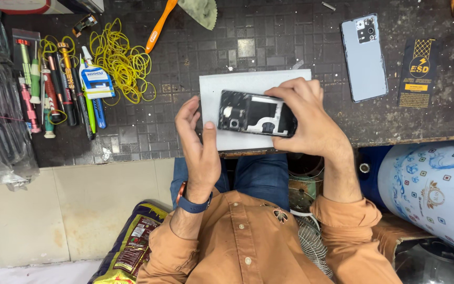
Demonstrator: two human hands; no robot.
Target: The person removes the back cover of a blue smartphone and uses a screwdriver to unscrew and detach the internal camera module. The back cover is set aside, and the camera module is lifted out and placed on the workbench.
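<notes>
Opened black rectangular smartphone (257,113), its back removed so the dark inner plates and camera rings show, is held flat above a pale grey rectangular mat (227,84) on the dark tiled desk (290,42). The right hand (311,123) carries it: the fingers (290,92) curl over the far long edge and the near end, pinching the body between them and the thumb side. The left hand (198,142) stands upright just beside the phone's other end, fingers pressed together and slightly bent, the thumb (210,139) touching or nearly touching the short edge; whether it grips cannot be told.

With the weight carried mostly by one end, the phone could tilt out of the pinch and drop onto the mat or past the desk edge into the lap. Fingertips over the exposed inner parts could smudge or press on them.

Beyond the right fingers lies a light blue phone back cover (364,58). Far beyond the left fingers sit a row of coloured screwdrivers (53,84) and a tangle of yellow rubber bands (122,63).
</notes>
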